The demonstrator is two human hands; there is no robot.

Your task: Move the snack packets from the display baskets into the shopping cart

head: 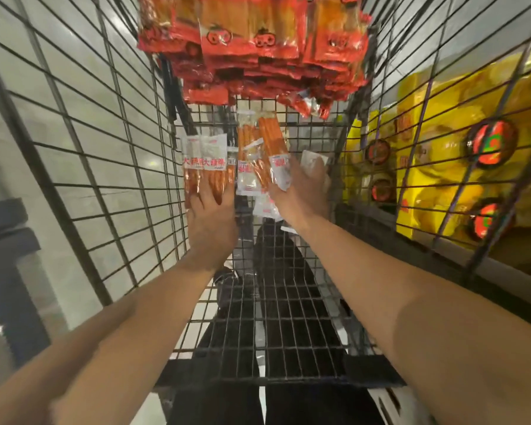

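Observation:
I look down into a black wire shopping cart [276, 317]. My left hand [212, 216] holds two clear snack packets [204, 167] of orange sticks with white labels, fingers lying over their lower ends. My right hand [302, 191] holds several more of the same snack packets [262, 154], fanned out to the left of its fingers, with one white packet [313, 161] past the fingertips. Both hands are low inside the cart, close together near its far end. A tall pile of red snack packets [258, 50] lies in the cart just beyond them.
The cart's wire walls [111, 142] rise close on both sides. Through the right wall I see yellow snack bags [460, 154] in a display basket. Grey floor tiles show through the left wall. Dark trouser legs show below the cart's mesh floor.

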